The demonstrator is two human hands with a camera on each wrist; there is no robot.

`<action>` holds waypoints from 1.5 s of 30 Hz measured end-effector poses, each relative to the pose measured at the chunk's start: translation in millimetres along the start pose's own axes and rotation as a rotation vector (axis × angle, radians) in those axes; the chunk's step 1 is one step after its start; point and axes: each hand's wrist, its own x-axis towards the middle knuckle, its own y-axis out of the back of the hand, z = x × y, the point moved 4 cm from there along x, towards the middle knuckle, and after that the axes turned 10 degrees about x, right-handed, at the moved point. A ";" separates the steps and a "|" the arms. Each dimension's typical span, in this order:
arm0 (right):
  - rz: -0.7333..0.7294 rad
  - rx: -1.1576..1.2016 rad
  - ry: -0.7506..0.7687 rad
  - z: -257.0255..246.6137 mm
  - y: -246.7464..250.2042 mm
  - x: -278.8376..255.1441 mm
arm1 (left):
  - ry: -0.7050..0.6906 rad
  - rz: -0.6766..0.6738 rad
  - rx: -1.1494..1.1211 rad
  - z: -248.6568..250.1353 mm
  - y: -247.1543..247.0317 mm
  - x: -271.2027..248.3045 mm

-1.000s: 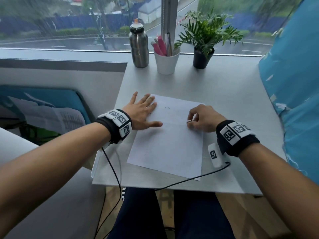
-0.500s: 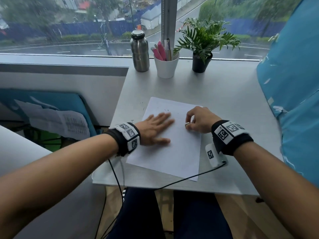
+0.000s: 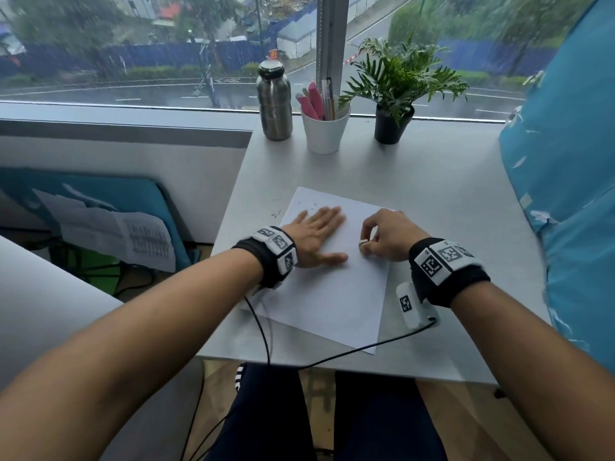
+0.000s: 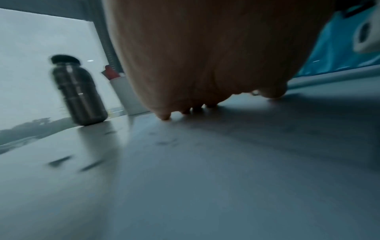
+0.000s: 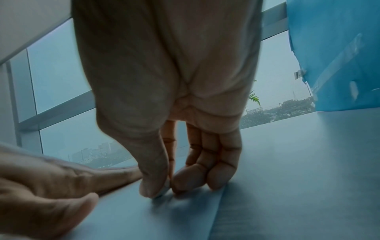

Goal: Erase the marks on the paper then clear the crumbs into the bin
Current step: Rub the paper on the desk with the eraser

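I note my left hand (image 3: 316, 234) flat, pinning the paper (image 3: 332, 287); my right hand (image 3: 389, 237) pinches the eraser (image 3: 363, 242). Risk: crumbs (image 3: 276, 212) scattering off the desk (image 3: 432, 194).

paper (image 3: 336, 294) 1 | eraser (image 3: 363, 242) 1 | bottle (image 3: 274, 104) 1 | plant (image 3: 396, 91) 1 (potted)

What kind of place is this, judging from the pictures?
Probably a desk by a window in an office or study room: a white cup of pens, a sheet of paper on the desk, and a street outside below.
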 end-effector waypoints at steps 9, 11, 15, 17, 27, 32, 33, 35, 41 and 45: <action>0.002 0.013 -0.019 -0.3 -1.7 1.9 | 0.108 0.010 0.111 -8.6 14.6 -3.1; 0.008 0.012 -0.018 1.0 -1.6 2.6 | -0.095 -0.019 0.110 20.2 3.7 -0.5; 0.007 0.011 -0.018 2.1 -1.6 2.3 | -0.012 0.014 0.012 -1.9 -3.6 3.3; -0.005 0.012 -0.015 0.7 -1.4 1.5 | 0.152 0.003 -0.027 -31.3 1.1 -2.5; -0.025 -0.016 -0.043 -5.4 -0.4 0.1 | 0.117 -0.033 0.147 -36.4 5.5 -48.0; -0.031 -0.029 -0.050 -5.8 0.3 -0.5 | -0.004 -0.084 0.138 -38.4 -17.7 -59.6; -0.033 -0.032 -0.052 -6.3 0.0 -0.5 | 0.081 -0.088 0.132 -50.5 -18.0 -59.9; -0.030 -0.046 -0.052 -7.1 -0.2 -0.4 | 0.242 -0.101 0.137 -68.3 -10.9 -59.7; -0.045 -0.073 -0.047 -8.9 -0.1 0.7 | -0.043 0.010 0.124 -6.0 11.0 -37.1; -0.035 -0.078 -0.014 -11.5 1.1 -0.4 | -0.128 -0.085 0.045 21.3 -6.6 -27.1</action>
